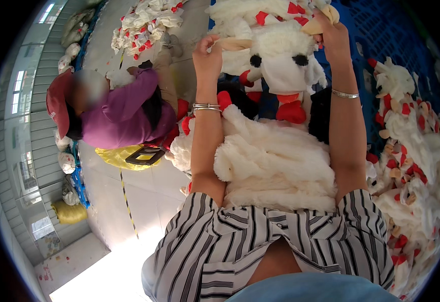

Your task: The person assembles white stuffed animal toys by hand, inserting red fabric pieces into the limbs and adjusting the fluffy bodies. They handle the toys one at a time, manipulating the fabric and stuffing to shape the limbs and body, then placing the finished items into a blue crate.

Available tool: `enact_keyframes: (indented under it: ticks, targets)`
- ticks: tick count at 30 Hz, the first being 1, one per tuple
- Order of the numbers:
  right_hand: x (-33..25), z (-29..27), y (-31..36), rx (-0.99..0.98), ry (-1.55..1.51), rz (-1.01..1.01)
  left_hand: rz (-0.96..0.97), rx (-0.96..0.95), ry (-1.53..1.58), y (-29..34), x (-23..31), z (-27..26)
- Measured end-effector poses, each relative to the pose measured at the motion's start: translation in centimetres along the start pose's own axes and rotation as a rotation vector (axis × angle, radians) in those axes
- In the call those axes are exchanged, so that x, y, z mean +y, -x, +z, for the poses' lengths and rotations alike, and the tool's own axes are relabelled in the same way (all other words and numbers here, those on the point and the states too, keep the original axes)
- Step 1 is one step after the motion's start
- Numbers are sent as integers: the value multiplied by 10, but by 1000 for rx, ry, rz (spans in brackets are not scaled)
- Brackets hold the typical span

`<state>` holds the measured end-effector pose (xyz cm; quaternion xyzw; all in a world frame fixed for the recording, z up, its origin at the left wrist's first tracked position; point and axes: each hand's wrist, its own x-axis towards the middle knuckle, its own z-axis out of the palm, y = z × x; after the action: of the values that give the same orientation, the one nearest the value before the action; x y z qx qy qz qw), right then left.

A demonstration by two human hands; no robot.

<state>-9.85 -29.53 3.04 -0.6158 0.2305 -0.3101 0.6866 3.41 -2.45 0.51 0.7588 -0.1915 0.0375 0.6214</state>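
In front of me is a white fluffy plush toy [285,50] with black eyes, a smooth white muzzle and a red piece below it. Its two beige ears [236,44] stretch out sideways. At the upper left, my left hand [207,58] is closed, pinching the tip of one ear. My right hand [329,38] grips the other beige ear [328,19], which sticks up past my fingers. White fluffy plush fabric [280,161] with a red tip lies across my lap, between my forearms.
A person in a purple top [124,110] sits at my left, white stuff at their hands, beside a yellow bag [124,157]. Plush pieces lie heaped on the floor [147,25] and at my right [411,161]. A blue plastic pallet [391,30] stands at the far right.
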Motion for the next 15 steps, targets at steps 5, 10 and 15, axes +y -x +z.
enact_keyframes:
  ticks: [5,10,15]
  targets:
    - [-3,22,15,-189,-18,-39,455,-274,-326,45,54,48]
    - [-5,-15,-8,-70,-421,-50,-224,-637,-127,45,28,61]
    - [-22,-9,11,-112,-130,-64,-705,-145,523,26,25,45]
